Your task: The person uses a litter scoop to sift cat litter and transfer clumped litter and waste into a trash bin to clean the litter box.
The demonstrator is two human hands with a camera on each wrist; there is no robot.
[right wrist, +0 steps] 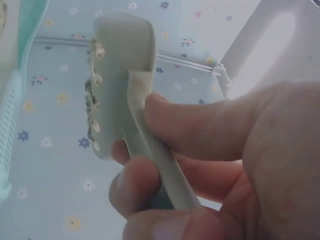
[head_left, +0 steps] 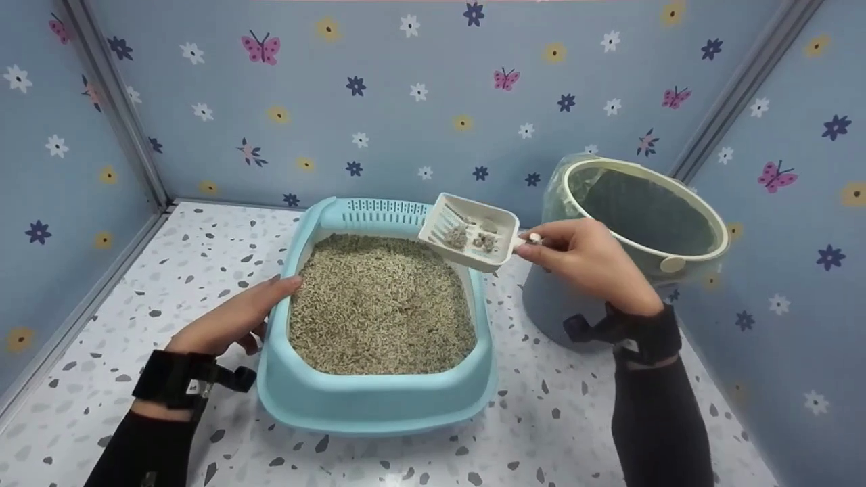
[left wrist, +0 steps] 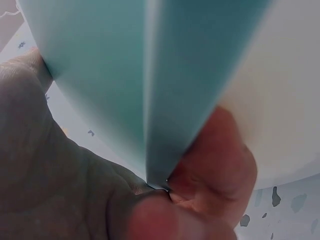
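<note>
A blue litter box full of grainy tan litter stands on the speckled surface. My left hand grips its left rim, thumb on top. In the left wrist view, curled fingers hook under the blue rim edge. My right hand holds a white slotted litter scoop by its handle, over the box's back right corner. Several greyish litter clumps lie in the scoop. In the right wrist view, thumb and fingers wrap the scoop handle.
Right of the box stands a blue-grey bin with a cream rim ring and a clear plastic liner folded over its edge. Flower-patterned panels enclose the back and both sides. The speckled floor extends in front.
</note>
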